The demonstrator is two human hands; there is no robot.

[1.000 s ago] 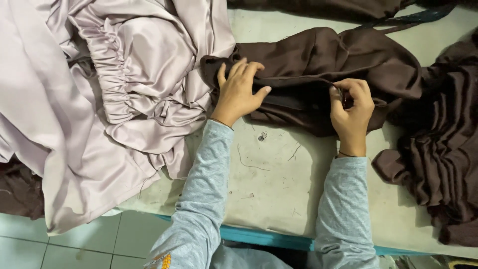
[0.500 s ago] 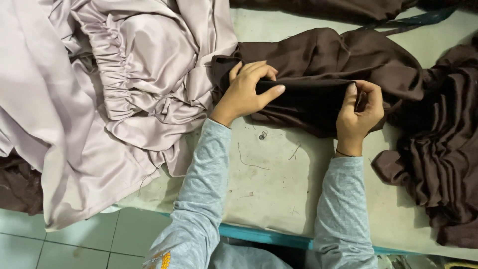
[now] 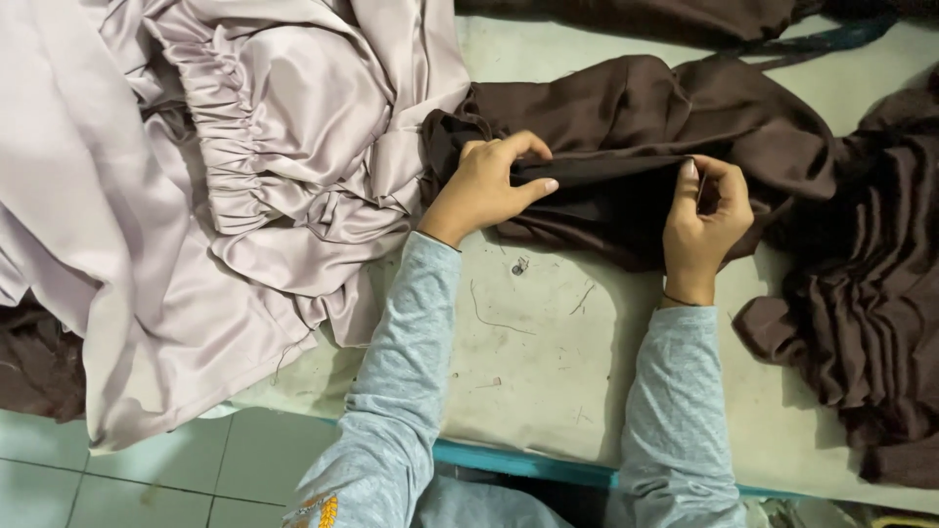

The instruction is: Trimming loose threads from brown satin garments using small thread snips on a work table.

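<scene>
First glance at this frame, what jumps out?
Both hands meet at the centre: the left hand and right hand each pinch a fold of the dark brown fabric, stretching its edge taut between them. To the left, a big heap of pale lilac satin fabric with a gathered band spills off the worn, stained table. More ruffled brown cloth is piled at the right edge.

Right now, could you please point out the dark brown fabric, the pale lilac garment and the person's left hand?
dark brown fabric (image 3: 626,108): head view, smooth upper fold.
pale lilac garment (image 3: 220,161): head view, gathered elastic band.
left hand (image 3: 484,186): head view, back of the hand.
</scene>
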